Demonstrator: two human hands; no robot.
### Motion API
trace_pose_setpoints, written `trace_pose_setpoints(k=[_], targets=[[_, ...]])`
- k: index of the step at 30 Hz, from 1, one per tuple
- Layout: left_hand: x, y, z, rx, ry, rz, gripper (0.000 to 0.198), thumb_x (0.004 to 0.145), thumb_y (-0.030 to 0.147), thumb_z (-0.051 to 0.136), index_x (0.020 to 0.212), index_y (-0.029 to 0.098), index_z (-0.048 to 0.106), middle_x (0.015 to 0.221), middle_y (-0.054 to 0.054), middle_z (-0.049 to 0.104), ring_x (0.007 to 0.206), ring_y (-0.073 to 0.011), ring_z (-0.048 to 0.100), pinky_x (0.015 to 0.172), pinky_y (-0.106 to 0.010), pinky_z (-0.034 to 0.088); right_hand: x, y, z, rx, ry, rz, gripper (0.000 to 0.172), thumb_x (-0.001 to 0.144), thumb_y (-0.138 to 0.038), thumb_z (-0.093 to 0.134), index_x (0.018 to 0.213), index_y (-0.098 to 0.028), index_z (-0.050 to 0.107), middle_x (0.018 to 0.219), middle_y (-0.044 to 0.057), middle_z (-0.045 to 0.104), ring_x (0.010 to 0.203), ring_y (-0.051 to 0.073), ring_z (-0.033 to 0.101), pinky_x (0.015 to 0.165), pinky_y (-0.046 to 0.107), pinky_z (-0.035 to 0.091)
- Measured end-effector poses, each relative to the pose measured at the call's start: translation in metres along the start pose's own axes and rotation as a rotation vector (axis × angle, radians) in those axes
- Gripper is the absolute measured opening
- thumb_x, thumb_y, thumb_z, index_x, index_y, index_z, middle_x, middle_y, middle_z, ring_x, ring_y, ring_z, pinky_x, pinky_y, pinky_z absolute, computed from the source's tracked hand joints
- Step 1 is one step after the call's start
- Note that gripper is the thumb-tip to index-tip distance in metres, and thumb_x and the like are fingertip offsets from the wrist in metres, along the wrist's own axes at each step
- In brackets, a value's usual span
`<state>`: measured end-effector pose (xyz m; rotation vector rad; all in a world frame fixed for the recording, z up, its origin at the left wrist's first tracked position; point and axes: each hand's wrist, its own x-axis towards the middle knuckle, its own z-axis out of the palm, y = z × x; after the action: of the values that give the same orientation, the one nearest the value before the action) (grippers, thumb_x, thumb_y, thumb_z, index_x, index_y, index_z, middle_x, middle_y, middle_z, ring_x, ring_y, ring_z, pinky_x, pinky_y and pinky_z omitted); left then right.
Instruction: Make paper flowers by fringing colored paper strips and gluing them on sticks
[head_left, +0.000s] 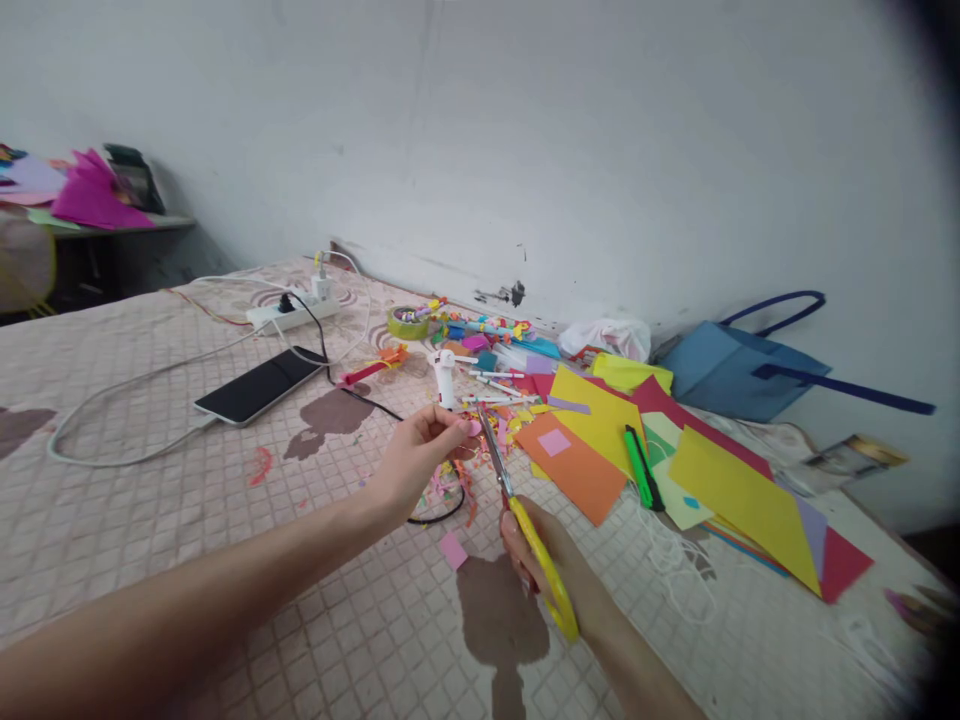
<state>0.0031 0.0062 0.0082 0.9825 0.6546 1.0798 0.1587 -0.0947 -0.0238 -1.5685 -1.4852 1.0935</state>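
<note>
My right hand (pixel 551 560) is wrapped round the yellow handles of a pair of scissors (pixel 534 545), whose metal blades point up and away. Close to the blade tips, my left hand (pixel 420 450) pinches a small pink piece of paper (pixel 474 428) between thumb and fingers. Whether the blades touch that paper I cannot tell. Below the hands lies a loose pink paper square (pixel 453 551). Behind my left fingers stands a white glue gun (pixel 445 378), and small paper scraps are scattered under the hands.
Coloured paper sheets (pixel 577 465), a green box cutter (pixel 642 470) and white string (pixel 679 570) lie to the right. A blue bag (pixel 742 370) rests by the wall. On the left are a phone (pixel 261 385), a power strip (pixel 292 312) and a black cable (pixel 375 403) running near my left hand.
</note>
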Motion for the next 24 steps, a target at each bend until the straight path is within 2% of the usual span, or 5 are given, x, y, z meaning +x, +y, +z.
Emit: trace_pose_setpoints(k=[10, 24], targets=[[0.0015, -0.0014, -0.0010, -0.044, 0.006, 0.003, 0.021, 0.069, 0.028, 0.072, 0.072, 0.013, 0.057, 0.071, -0.003, 0.066, 0.064, -0.0105, 0.061, 0.064, -0.023, 0.048, 0.0009, -0.0020, -0.0002, -0.082, 0.046, -0.025, 0.036, 0.083, -0.054, 0.048, 0.067, -0.022, 0.038, 0.047, -0.008, 0.034, 0.038, 0.008, 0.034, 0.037, 0.020, 0.030], [0.0026, -0.0026, -0.0009, -0.087, 0.013, 0.001, 0.022, 0.067, 0.027, 0.073, 0.070, 0.013, 0.057, 0.071, -0.003, 0.066, 0.065, -0.0103, 0.061, 0.065, -0.023, 0.049, 0.0020, -0.0054, -0.0007, -0.058, 0.054, -0.001, 0.033, 0.079, -0.048, 0.055, 0.066, -0.022, 0.039, 0.044, -0.009, 0.033, 0.038, 0.009, 0.033, 0.037, 0.020, 0.030]])
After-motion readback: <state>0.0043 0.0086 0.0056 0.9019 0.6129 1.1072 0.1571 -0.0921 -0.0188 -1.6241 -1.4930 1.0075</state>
